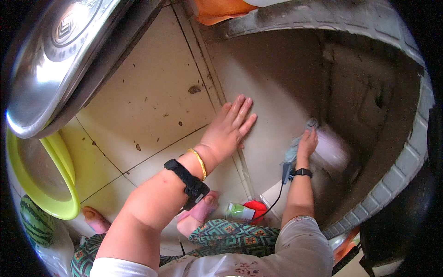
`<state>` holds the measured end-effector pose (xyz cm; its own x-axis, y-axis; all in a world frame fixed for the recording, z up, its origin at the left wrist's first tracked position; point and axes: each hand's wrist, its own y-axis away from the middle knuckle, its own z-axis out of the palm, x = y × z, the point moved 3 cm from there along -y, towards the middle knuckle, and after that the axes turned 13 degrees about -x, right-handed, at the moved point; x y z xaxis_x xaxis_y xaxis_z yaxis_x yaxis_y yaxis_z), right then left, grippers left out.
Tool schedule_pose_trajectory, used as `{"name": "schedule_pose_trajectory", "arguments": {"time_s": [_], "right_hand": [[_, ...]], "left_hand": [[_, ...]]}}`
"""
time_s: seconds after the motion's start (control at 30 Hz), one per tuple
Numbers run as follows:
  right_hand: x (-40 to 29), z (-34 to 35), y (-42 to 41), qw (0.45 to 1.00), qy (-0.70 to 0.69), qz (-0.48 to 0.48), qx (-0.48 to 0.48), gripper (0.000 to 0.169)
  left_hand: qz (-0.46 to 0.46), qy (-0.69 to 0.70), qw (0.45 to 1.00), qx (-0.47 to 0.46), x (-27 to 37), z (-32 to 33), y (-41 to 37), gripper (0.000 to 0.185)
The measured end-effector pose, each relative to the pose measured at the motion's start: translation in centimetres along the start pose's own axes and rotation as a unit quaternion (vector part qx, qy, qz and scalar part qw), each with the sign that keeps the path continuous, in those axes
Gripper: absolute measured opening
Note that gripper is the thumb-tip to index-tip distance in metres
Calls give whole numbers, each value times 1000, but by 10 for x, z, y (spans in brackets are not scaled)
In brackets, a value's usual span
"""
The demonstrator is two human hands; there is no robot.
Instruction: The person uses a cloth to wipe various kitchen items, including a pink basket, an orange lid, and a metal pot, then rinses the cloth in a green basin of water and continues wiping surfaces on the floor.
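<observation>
My left hand lies palm down with its fingers apart, against the pale floor at the front edge of a low recess. It holds nothing. A gold bangle and a black strap are on that wrist and forearm. Reaching deeper into the recess, my right hand grips a light blue-grey cloth over the pale base panel. Part of the cloth is hidden behind the fingers. A black cable runs from a small dark device beside my right wrist.
A grey ribbed edge curves above the dark recess. At left are a shiny steel vessel or lid, a lime-green basin and a watermelon. A green-and-white packet and a red item lie near my foot.
</observation>
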<state>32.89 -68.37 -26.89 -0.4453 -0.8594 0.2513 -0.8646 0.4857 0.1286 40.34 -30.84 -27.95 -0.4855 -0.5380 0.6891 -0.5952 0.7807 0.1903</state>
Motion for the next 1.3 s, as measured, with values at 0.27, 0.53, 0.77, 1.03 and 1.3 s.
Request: {"name": "schedule_pose_trajectory", "arguments": {"time_s": [0.27,0.53,0.77,1.03,1.3], "right_hand": [[19,24,-115,983,-21,157,-95,43],[-73,9,-130,989,-147,23,-20,44],[-18,14,-71,988,98,101,-64,35],[-55,-7,-144,994,-88,66,-22,32],[-161,-28,-192,990,-118,-73,-13,29]], "left_hand": [[21,32,999,14,5,2,0,69],[7,21,1000,0,5,-3,-2,69],[-6,10,1000,24,4,5,-2,56],[-4,27,999,46,5,3,-5,48],[-12,33,998,58,5,4,-3,48]]}}
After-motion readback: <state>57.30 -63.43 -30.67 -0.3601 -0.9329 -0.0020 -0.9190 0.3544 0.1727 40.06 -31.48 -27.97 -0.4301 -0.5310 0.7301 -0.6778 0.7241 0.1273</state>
